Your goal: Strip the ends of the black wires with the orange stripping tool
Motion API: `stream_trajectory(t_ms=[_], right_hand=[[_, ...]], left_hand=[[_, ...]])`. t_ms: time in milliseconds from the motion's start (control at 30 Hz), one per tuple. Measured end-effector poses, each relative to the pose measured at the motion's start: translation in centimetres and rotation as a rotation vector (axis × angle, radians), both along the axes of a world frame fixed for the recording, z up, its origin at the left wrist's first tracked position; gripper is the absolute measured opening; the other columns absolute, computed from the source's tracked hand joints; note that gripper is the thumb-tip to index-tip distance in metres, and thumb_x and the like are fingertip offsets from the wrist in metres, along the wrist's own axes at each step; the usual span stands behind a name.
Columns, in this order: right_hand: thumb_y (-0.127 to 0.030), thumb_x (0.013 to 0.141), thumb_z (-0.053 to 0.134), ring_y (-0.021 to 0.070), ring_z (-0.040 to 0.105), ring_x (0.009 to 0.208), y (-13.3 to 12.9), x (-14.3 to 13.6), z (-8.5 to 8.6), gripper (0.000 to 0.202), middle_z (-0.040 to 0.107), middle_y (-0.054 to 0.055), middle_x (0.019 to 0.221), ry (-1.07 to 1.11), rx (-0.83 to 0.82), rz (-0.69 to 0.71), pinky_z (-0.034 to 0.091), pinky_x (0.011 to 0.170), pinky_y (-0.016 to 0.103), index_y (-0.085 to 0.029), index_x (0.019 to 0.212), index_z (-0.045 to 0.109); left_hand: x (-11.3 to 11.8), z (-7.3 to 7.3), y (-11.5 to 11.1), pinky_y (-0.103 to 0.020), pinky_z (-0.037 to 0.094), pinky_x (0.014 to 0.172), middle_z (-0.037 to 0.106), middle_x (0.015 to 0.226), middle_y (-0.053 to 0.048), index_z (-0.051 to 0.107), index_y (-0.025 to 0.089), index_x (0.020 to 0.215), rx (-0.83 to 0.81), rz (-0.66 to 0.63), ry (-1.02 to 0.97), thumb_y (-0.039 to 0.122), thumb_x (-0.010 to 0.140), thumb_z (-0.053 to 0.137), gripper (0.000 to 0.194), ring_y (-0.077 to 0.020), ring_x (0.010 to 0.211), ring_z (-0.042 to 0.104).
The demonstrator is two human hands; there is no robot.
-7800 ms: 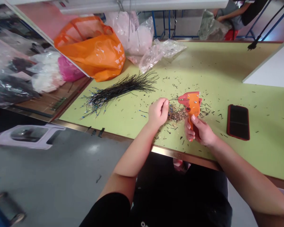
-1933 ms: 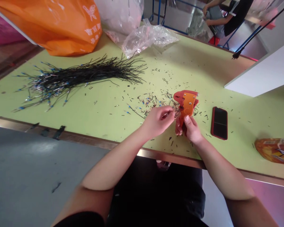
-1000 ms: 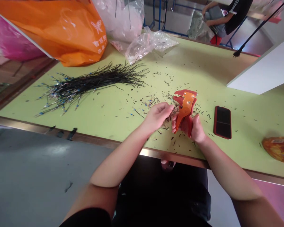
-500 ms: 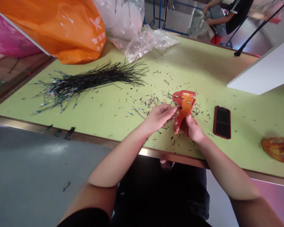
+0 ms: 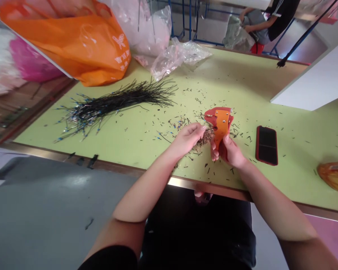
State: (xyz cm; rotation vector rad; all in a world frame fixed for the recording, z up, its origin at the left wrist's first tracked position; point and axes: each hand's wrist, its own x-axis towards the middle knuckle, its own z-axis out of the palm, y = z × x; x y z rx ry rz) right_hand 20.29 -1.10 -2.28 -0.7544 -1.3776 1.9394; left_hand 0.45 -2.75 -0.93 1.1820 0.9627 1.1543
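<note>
My right hand [image 5: 233,150] is wrapped round the handles of an orange and red wire stripper [image 5: 222,122], held upright above the table. My left hand [image 5: 189,138] is closed in a pinch on a thin black wire [image 5: 210,128], just left of the tool; much of the wire is hidden by the fingers. The wire's end reaches the side of the stripper, but I cannot tell whether it sits in the jaws. Short black clippings [image 5: 198,152] lie scattered under and around both hands. A thick bundle of black wires [image 5: 115,99] with blue-tipped ends rests to the left.
A black phone with a red edge [image 5: 266,145] lies right of my hands, and an orange packet [image 5: 334,176] is farther right. An orange bag [image 5: 101,48] and clear plastic bags [image 5: 169,60] stand at the back left. A white panel [image 5: 315,80] rises at right. Another person sits beyond the table.
The view has shifted slightly. My left hand has drawn a little away from the stripper, showing more wire between them. My right hand keeps its grip on the tool.
</note>
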Motion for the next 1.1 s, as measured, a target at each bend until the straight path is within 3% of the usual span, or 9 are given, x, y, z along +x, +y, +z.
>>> stream_trajectory(t_ms=[67,133,300,533,800,967,1100], right_hand=[[-0.093,0.077,0.061,0.0152,0.058,0.048,0.3,0.2,0.0,0.074,0.059,-0.001,0.057,0.034,-0.013,0.045,0.051,0.047,0.029,-0.019,0.078,0.066],[-0.092,0.078,0.061,0.0155,0.059,0.050,0.3,0.0,-0.2,0.074,0.060,-0.001,0.060,0.065,-0.020,0.002,0.052,0.048,0.029,-0.019,0.080,0.067],[-0.091,0.085,0.053,0.0146,0.052,0.047,-0.5,-1.4,-0.5,0.070,0.050,-0.003,0.057,0.113,-0.052,-0.132,0.049,0.047,0.030,-0.022,0.076,0.061],[-0.087,0.086,0.058,0.0122,0.040,0.043,-1.2,-2.2,-0.6,0.065,0.042,-0.005,0.053,0.108,-0.074,-0.309,0.039,0.042,0.028,-0.023,0.073,0.058],[-0.085,0.088,0.057,0.0121,0.037,0.043,-1.6,-2.7,-0.3,0.063,0.039,-0.006,0.053,0.197,-0.106,-0.340,0.037,0.042,0.028,-0.024,0.073,0.056],[-0.085,0.086,0.059,0.0158,0.053,0.054,-1.1,-2.4,-0.2,0.063,0.055,-0.001,0.062,0.252,-0.065,-0.187,0.050,0.051,0.030,-0.023,0.077,0.057],[-0.089,0.086,0.053,0.0186,0.060,0.062,-0.6,-2.0,-0.3,0.069,0.061,0.003,0.069,0.279,-0.093,-0.036,0.056,0.057,0.033,-0.021,0.082,0.062]], left_hand=[[-0.1,-0.3,0.1,-0.024,0.021,0.046,0.039,0.057,0.008,0.050,0.021,0.071,0.040,0.017,0.022,0.077,0.086,0.066,0.060,-0.0068,0.047,0.028],[0.0,-0.3,0.1,-0.024,0.024,0.048,0.040,0.060,0.007,0.050,0.021,0.071,0.079,0.001,0.054,0.078,0.085,0.066,0.061,-0.0074,0.049,0.031],[0.5,-0.3,0.0,-0.026,0.030,0.051,0.036,0.059,0.007,0.050,0.022,0.072,0.121,-0.018,0.109,0.079,0.087,0.063,0.060,-0.0105,0.052,0.036],[0.5,-0.8,0.4,-0.025,0.034,0.057,0.043,0.063,0.006,0.051,0.022,0.073,0.164,0.043,0.224,0.071,0.092,0.059,0.054,-0.0113,0.059,0.040],[1.4,-0.3,0.4,-0.027,0.041,0.062,0.052,0.063,0.003,0.052,0.021,0.073,0.249,0.025,0.414,0.062,0.096,0.057,0.047,-0.0135,0.062,0.050],[1.3,-0.8,-0.1,-0.028,0.052,0.058,0.062,0.067,0.002,0.050,0.020,0.077,0.136,-0.093,0.096,0.069,0.093,0.064,0.053,-0.0132,0.057,0.062],[1.0,-1.0,-0.5,-0.028,0.057,0.055,0.063,0.067,0.002,0.053,0.018,0.079,0.065,-0.162,-0.083,0.062,0.091,0.073,0.049,-0.0127,0.055,0.066]])
